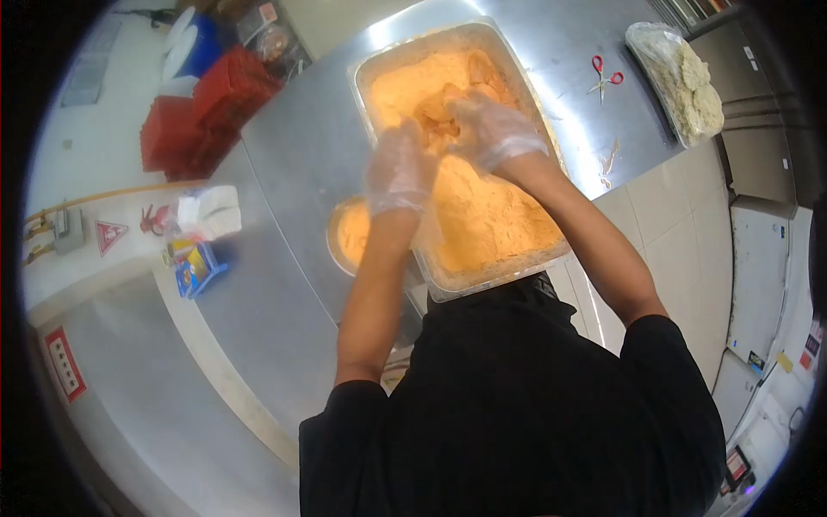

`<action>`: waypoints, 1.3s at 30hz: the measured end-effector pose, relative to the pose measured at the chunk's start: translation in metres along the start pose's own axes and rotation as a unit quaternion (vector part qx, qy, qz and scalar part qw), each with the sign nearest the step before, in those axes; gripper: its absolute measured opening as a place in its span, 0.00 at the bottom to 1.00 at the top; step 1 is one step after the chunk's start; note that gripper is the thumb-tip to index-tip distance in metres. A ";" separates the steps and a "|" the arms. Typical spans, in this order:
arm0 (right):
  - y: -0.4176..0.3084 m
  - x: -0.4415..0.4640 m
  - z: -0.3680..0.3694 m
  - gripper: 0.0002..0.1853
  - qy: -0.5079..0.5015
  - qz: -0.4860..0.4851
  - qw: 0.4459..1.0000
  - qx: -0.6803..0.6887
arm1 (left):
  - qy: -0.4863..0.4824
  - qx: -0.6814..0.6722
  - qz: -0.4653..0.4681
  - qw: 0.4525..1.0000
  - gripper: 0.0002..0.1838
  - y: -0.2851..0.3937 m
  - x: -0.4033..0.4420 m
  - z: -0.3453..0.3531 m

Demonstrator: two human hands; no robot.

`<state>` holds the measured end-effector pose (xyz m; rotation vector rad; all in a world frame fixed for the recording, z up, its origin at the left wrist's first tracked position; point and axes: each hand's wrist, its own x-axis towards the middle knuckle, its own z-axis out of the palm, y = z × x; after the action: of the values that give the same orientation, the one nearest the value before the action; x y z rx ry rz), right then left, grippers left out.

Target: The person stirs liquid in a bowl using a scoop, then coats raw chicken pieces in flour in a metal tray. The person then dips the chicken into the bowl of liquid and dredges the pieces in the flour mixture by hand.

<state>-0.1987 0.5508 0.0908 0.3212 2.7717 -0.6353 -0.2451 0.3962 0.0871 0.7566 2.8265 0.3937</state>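
A large metal tray [435,277] of orange powder [491,215] lies on the steel counter, with orange-coated pieces [481,73] at its far end. Both hands wear clear plastic gloves and are over the tray. My left hand [403,168] is above its left side, its fingers smeared by motion. My right hand [491,129] has its fingers curled round a coated piece [439,116] near the middle of the far half. Beside the tray, partly behind my left forearm, stands a round bowl [338,250] with more orange powder.
Red-handled scissors [603,80] lie on the counter [564,52] to the right. Beyond them is a clear-wrapped tray of pale crumbly food [680,82]. Red baskets [194,121] stand at the far left, and a blue basket [198,271] holds packets nearer on the left.
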 end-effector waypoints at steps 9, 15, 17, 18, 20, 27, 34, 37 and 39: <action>0.080 -0.004 0.190 0.45 -0.131 -0.041 0.962 -0.238 | -0.112 0.161 -0.006 0.981 0.41 -0.018 -0.044 0.211; 0.105 0.010 0.216 0.35 -0.050 -0.075 0.987 -0.135 | -0.038 0.117 0.016 0.992 0.34 -0.033 -0.036 0.238; 0.117 0.017 0.226 0.34 -0.069 -0.089 0.986 -0.127 | -0.005 0.098 0.038 0.995 0.29 -0.046 -0.040 0.261; 0.120 0.015 0.223 0.34 -0.077 -0.101 0.985 -0.120 | 0.021 0.086 0.056 0.995 0.27 -0.049 -0.042 0.266; 0.126 0.007 0.211 0.33 -0.082 -0.142 0.982 -0.097 | -0.015 0.031 0.053 0.998 0.23 -0.051 -0.042 0.271; 0.104 -0.043 0.136 0.32 -0.207 -0.125 0.959 -0.148 | -0.180 -0.056 0.012 0.982 0.20 0.006 -0.072 0.191; 0.119 -0.033 0.106 0.22 -0.155 -0.094 0.980 0.088 | -0.122 -0.191 0.003 0.974 0.27 -0.011 -0.047 0.160; 0.126 -0.028 0.149 0.13 -0.136 -0.040 0.930 0.338 | -0.042 -0.233 -0.057 0.970 0.30 -0.023 -0.047 0.222; 0.121 -0.029 0.163 0.11 -0.134 0.020 0.877 0.460 | 0.026 -0.192 -0.117 0.974 0.32 -0.001 -0.049 0.244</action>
<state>-0.1030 0.5789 -0.0885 0.4225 2.0058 -1.8025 -0.1431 0.4205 -0.1387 0.3336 2.7159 0.8929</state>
